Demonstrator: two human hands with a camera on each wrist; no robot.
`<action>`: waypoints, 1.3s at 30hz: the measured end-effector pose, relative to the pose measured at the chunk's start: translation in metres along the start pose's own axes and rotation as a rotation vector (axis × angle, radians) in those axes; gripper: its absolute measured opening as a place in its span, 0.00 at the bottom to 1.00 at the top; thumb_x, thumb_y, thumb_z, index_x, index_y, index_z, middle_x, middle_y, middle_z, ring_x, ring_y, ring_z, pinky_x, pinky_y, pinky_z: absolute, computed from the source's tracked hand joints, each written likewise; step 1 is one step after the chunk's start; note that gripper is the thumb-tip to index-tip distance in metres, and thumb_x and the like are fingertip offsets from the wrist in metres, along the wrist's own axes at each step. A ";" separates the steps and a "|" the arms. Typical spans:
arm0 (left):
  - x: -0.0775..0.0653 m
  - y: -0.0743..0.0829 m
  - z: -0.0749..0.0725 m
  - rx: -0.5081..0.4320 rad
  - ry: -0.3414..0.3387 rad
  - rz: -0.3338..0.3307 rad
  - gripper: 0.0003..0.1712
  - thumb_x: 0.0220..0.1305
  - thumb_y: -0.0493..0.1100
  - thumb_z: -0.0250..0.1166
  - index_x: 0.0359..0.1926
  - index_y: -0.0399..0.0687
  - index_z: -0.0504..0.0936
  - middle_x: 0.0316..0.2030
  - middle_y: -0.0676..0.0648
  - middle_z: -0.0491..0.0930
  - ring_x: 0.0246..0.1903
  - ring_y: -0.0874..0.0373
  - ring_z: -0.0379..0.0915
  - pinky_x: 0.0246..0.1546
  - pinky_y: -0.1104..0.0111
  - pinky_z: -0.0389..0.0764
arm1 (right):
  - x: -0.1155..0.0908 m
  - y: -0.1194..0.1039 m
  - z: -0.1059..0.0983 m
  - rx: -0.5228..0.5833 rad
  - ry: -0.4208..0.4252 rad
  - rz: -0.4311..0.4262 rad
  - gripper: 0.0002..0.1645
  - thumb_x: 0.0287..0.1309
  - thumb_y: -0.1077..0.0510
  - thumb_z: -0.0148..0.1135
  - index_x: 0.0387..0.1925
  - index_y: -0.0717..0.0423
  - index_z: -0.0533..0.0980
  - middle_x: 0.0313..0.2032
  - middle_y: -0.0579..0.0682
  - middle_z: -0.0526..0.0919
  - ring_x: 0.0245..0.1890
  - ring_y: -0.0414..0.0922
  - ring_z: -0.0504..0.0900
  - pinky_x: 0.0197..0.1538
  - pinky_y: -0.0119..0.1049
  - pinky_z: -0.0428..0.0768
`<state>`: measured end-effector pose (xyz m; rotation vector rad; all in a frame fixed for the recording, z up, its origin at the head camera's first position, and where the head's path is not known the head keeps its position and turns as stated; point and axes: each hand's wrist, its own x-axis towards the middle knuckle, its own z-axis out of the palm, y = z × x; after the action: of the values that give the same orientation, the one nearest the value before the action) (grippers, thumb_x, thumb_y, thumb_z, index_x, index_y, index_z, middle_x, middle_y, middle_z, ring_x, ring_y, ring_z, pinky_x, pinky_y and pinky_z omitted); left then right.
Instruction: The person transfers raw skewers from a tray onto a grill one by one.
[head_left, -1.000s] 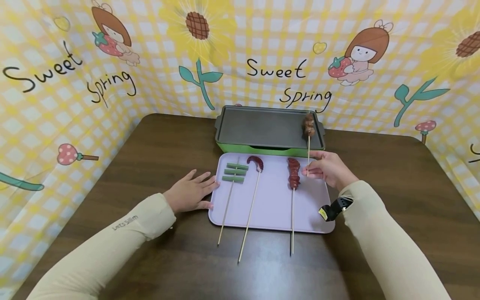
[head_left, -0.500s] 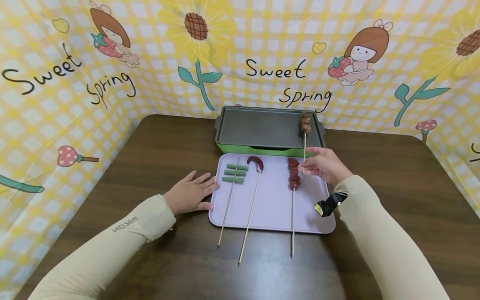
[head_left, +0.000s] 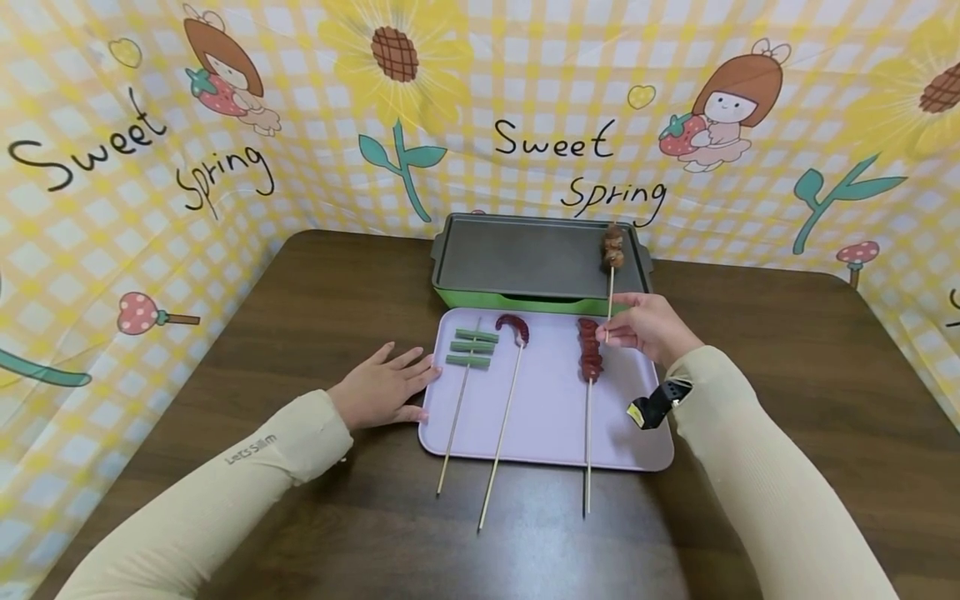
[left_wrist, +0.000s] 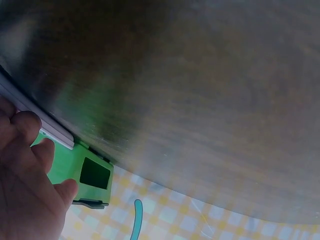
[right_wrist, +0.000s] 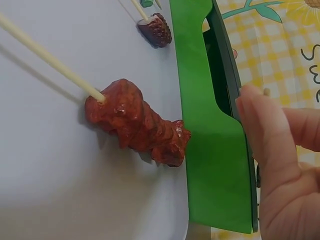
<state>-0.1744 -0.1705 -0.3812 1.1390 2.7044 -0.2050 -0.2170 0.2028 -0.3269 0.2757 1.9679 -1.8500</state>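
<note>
My right hand (head_left: pixel 648 327) pinches the stick of a brown meat skewer (head_left: pixel 612 250) between thumb and fingers. Its meat end lies over the right side of the dark griddle plate (head_left: pixel 517 254); whether it touches I cannot tell. In the right wrist view a red meat skewer (right_wrist: pixel 142 122) rests on the tray beside that hand. My left hand (head_left: pixel 378 390), fingers spread, touches the left edge of the lilac tray (head_left: pixel 547 425). Near it on the tray lie a skewer of green stalk pieces (head_left: pixel 471 347) and a curled dark-red tentacle skewer (head_left: pixel 515 327).
The griddle's green base (head_left: pixel 480 297) stands directly behind the tray. Sticks of the three tray skewers reach over its front edge onto the brown wooden table (head_left: pixel 337 517). A patterned yellow cloth (head_left: pixel 480 75) hangs behind the table and along its sides.
My right hand has shifted slightly left with the brown meat skewer, which stays over the griddle's right side. The left hand and the other skewers hold their places.
</note>
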 end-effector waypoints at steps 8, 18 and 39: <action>0.000 -0.001 0.002 0.007 0.007 0.001 0.39 0.67 0.61 0.53 0.69 0.40 0.65 0.68 0.39 0.63 0.69 0.43 0.53 0.64 0.42 0.52 | -0.001 -0.002 0.001 -0.002 0.014 0.018 0.37 0.64 0.74 0.47 0.73 0.65 0.49 0.22 0.49 0.83 0.22 0.39 0.83 0.31 0.28 0.81; 0.000 -0.001 0.000 -0.006 0.015 0.003 0.39 0.67 0.61 0.54 0.69 0.39 0.65 0.67 0.39 0.63 0.69 0.43 0.54 0.64 0.42 0.52 | 0.000 0.003 0.002 -0.038 0.065 0.006 0.34 0.65 0.72 0.50 0.70 0.70 0.53 0.23 0.48 0.81 0.22 0.38 0.82 0.32 0.28 0.81; -0.001 0.002 0.001 -0.010 0.021 0.005 0.39 0.67 0.61 0.53 0.68 0.39 0.65 0.67 0.38 0.63 0.68 0.42 0.54 0.64 0.42 0.53 | -0.032 0.045 0.019 -0.229 0.019 -0.049 0.32 0.65 0.57 0.60 0.62 0.73 0.62 0.20 0.49 0.80 0.17 0.39 0.80 0.26 0.32 0.81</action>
<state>-0.1723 -0.1700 -0.3824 1.1512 2.7174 -0.1793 -0.1663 0.1926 -0.3541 0.1776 2.1935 -1.6355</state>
